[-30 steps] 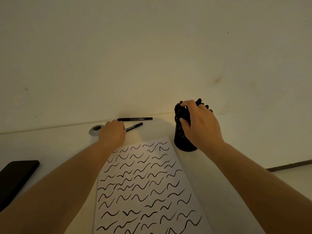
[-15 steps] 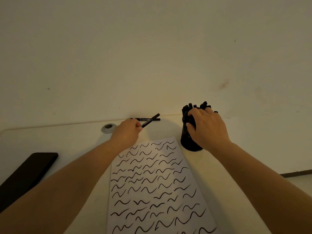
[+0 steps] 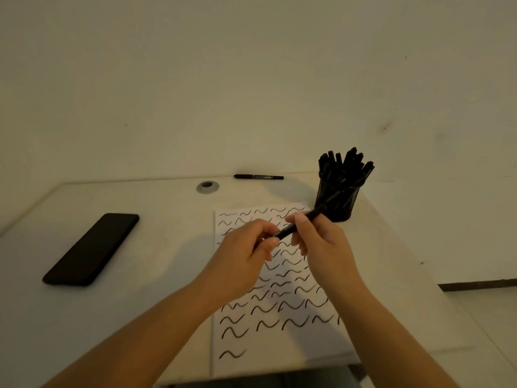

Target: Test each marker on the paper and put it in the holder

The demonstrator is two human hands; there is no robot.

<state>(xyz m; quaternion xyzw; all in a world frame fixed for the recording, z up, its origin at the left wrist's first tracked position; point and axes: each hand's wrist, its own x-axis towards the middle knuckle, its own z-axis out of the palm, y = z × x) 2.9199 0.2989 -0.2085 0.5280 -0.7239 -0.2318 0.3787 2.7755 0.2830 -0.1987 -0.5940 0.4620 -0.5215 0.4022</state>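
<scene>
Above the paper [image 3: 275,312], both hands hold one black marker [image 3: 300,224] whose long axis runs from near-left up to far-right, its far end toward the holder [image 3: 337,200]. The left hand [image 3: 246,253] pinches the near end; the right hand [image 3: 319,242] curls round the middle. A second marker [image 3: 258,177] lies left-to-right along the desk's [image 3: 156,247] far edge. Open desk lies left, between paper and phone [image 3: 92,249]. Marker print is unreadable.

- Left hand [image 3: 246,247] and right hand [image 3: 316,242] both grip one black marker [image 3: 300,223] above the paper [image 3: 279,303]
- Holder [image 3: 337,197] full of markers, far right
- Second marker [image 3: 258,177] by far edge
- Phone [image 3: 92,249] left
</scene>
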